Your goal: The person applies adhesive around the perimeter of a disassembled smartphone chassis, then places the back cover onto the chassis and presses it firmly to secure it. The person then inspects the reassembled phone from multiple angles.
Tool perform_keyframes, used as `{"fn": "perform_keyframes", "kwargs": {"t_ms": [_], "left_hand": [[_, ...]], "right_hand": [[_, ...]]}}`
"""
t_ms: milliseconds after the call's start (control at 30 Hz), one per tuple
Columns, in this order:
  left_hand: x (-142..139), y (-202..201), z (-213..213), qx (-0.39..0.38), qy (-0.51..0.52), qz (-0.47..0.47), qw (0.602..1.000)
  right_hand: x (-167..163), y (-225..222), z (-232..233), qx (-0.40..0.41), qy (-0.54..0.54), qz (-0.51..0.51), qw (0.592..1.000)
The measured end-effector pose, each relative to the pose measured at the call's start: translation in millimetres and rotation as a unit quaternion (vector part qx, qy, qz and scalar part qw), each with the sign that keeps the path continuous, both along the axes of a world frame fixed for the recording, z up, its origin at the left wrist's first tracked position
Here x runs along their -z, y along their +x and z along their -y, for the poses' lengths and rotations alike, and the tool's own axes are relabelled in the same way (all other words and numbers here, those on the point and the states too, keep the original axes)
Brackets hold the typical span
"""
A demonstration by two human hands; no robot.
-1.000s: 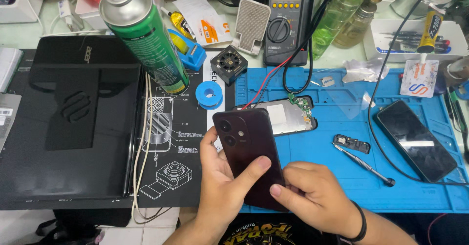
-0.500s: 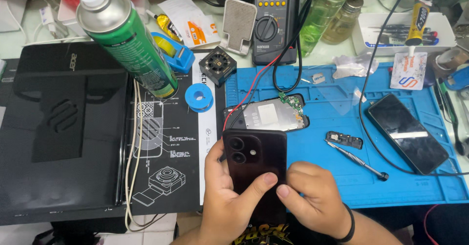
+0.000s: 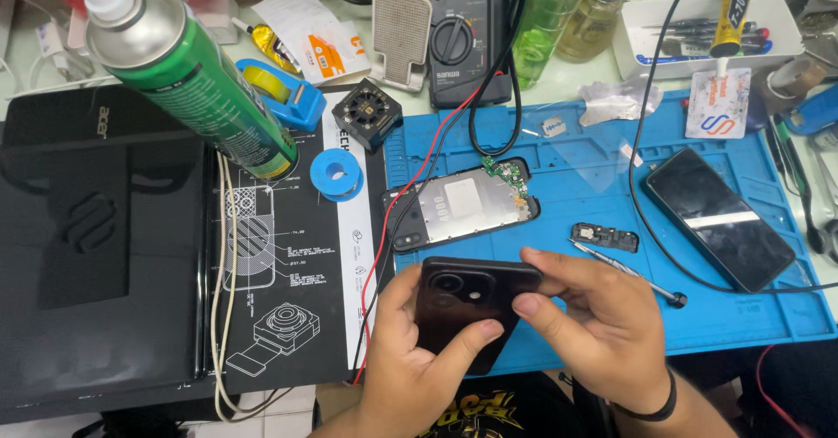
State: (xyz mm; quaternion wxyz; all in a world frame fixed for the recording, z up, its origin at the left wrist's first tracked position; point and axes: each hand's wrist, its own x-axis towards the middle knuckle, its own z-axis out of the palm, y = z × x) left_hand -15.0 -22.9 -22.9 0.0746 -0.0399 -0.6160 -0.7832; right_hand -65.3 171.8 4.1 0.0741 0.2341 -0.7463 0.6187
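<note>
1. Fingers of the left hand (image 3: 410, 364) wrap the lower part of a dark phone (image 3: 467, 311), thumb lying across its back; closed on it.
2. Right hand (image 3: 602, 329) pinches the same phone at its upper right corner, thumb and fingers clamped on the edge; black band on that wrist.
3. Phone is held rear side up, camera cluster toward the top left; it hangs above the near edge of the blue mat (image 3: 611, 185), between both hands, clear of the surface.
4. Opened phone (image 3: 463, 204) lies on the mat just beyond the held one, metal shield and green board at its right end exposed; red and black leads (image 3: 410, 194) run over its left end.
5. Small black part (image 3: 605, 236) and a thin metal tool (image 3: 624, 270) lie on the mat just right of the hands.
6. Second dark phone (image 3: 720, 220), screen up, lies tilted toward the mat's right side, well apart from the hands; a black cable crosses near it.
7. Green spray can (image 3: 188, 80) stands at upper left; blue reel (image 3: 336, 174) and blue tape dispenser (image 3: 279, 89) near its base.
8. Multimeter (image 3: 463, 32) stands behind the mat; black laptop (image 3: 96, 229) lies closed at far left.
</note>
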Motion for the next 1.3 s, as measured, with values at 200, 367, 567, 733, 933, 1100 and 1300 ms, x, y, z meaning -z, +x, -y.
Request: {"fn": "perform_keyframes", "kwargs": {"t_ms": [200,367,567,733,933,1100,1300], "left_hand": [[5.2,1.4,-0.4,0.026,-0.034,-0.035,0.998],[-2.5,0.2,5.7,0.006,-0.155,-0.062,0.986],[-17.5,-7.1,15.8,0.001,-0.274,-0.039,0.961],[-24.9,-9.6,19.1,0.024,-0.278,-0.013,0.960],[-24.4,-9.4,18.6,0.017,-0.326,-0.053,0.944],[-26.2,-10.3,19.6,0.032,-0.259,-0.007,0.965],[-33.2,-11.2,9.3,0.042,-0.132,0.058,0.989]], "right_hand": [[-11.1,-1.1,-3.5,0.009,-0.011,-0.023,1.000],[-33.3,-9.3,-13.9,-0.017,0.047,-0.025,0.998],[-39.8,-20.1,-19.1,0.014,0.130,0.036,0.991],[-40.7,-25.7,-22.9,-0.017,0.135,0.070,0.988],[-36.2,-26.0,-13.6,0.012,0.131,0.097,0.987],[-32.6,-25.2,-19.1,0.007,0.142,0.101,0.985],[-10.5,-22.5,-14.4,-0.026,-0.055,0.233,0.971]]}}
